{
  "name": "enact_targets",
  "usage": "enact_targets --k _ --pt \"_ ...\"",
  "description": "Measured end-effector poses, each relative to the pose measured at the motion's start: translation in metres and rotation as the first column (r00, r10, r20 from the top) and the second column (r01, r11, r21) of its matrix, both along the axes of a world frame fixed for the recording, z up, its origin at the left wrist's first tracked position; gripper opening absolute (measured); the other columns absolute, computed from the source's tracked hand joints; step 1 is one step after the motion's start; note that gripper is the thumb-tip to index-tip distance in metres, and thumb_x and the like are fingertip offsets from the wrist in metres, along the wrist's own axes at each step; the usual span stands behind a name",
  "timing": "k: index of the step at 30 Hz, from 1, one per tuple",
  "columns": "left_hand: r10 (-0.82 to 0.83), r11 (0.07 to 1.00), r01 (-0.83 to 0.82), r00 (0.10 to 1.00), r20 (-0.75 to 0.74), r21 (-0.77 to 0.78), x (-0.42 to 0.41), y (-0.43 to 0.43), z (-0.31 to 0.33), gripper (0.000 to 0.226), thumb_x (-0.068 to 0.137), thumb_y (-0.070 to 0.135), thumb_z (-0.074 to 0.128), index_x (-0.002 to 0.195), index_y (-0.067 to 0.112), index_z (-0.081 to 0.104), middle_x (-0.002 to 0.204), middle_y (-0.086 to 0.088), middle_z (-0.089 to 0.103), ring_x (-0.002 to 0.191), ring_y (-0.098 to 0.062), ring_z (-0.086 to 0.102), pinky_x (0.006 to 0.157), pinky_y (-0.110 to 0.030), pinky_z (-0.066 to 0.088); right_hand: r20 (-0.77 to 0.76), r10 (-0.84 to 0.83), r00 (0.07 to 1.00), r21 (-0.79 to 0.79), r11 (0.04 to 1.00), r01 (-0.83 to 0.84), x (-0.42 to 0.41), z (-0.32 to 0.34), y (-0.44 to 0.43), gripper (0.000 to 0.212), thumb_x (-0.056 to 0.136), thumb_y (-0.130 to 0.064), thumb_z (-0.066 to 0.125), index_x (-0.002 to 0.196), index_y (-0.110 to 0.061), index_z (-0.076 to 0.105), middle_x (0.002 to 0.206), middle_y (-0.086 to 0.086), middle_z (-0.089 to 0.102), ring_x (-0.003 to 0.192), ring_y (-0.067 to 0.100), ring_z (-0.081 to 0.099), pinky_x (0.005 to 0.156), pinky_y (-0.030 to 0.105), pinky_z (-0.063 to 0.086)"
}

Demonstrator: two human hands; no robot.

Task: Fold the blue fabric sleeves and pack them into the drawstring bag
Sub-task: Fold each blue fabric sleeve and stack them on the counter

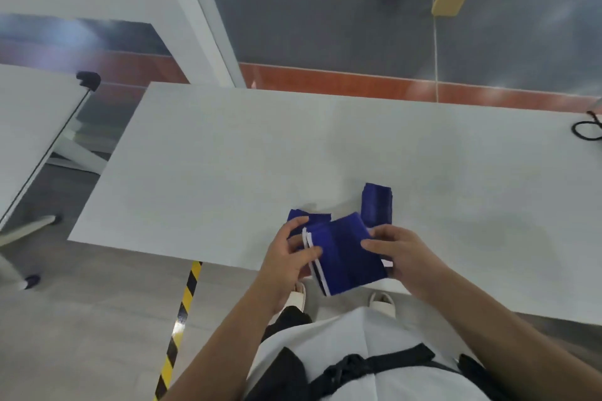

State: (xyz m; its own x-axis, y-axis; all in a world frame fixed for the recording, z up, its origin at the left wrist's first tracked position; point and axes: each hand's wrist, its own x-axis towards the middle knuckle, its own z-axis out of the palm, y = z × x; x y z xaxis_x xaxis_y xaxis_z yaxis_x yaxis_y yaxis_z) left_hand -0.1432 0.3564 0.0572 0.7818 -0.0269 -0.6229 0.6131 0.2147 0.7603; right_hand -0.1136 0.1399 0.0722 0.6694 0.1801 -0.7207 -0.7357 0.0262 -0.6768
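Head view: left hand (293, 254) and right hand (399, 252) grip opposite sides of a flat, folded blue cloth sleeve (347, 259), white-hemmed, at the near edge of the smooth white table (228, 156). Second folded sleeve (378, 205) lies just beyond, right.

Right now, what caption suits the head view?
Left hand and right hand hold a blue sleeve; a folded sleeve lies beyond.

There's the white table (228, 156), a folded blue sleeve (378, 205) lying near its front edge, another blue piece (312, 217) just left, a black cord (586, 132) at the right edge.
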Motion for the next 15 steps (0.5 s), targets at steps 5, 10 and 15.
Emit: enact_targets --k 5,10,15 --pt "-0.159 0.977 0.154 0.987 0.023 0.146 0.012 0.060 -0.015 0.039 0.093 0.010 0.066 0.124 0.032 0.057 0.109 -0.003 0.074 0.097 -0.024 0.072 0.067 -0.038 0.061 -0.078 0.034 0.996 -0.058 0.998 -0.039 -0.010 -0.015 0.051 0.015 0.091 -0.001 0.065 0.106 -0.003 0.064 0.102 0.015 0.075 0.092 0.031 0.073 0.071 0.041 0.059" --pt "-0.412 0.893 0.405 0.911 -0.007 0.197 0.032 0.092 -0.027 0.062 0.088 0.007 0.071 0.139 0.035 0.047 0.121 0.004 0.063 0.096 -0.020 0.071 0.065 -0.030 0.060 -0.092 -0.110 0.990 -0.253 0.964 0.084 -0.009 -0.033 0.092 0.011 0.092 -0.002 0.064 0.103 -0.005 0.065 0.104 0.013 0.072 0.094 0.029 0.071 0.064 0.034 0.058" --pt "-0.479 0.816 0.429 0.877 0.037 0.388 0.058 0.089 -0.042 0.063 0.092 0.008 0.067 0.144 0.035 0.044 0.118 0.004 0.060 0.097 -0.017 0.067 0.072 -0.032 0.062 -0.011 -0.240 0.971 -0.410 0.886 0.215 0.000 -0.050 0.108 0.009 0.090 -0.004 0.067 0.096 -0.009 0.064 0.097 0.011 0.070 0.091 0.027 0.070 0.078 0.047 0.062"
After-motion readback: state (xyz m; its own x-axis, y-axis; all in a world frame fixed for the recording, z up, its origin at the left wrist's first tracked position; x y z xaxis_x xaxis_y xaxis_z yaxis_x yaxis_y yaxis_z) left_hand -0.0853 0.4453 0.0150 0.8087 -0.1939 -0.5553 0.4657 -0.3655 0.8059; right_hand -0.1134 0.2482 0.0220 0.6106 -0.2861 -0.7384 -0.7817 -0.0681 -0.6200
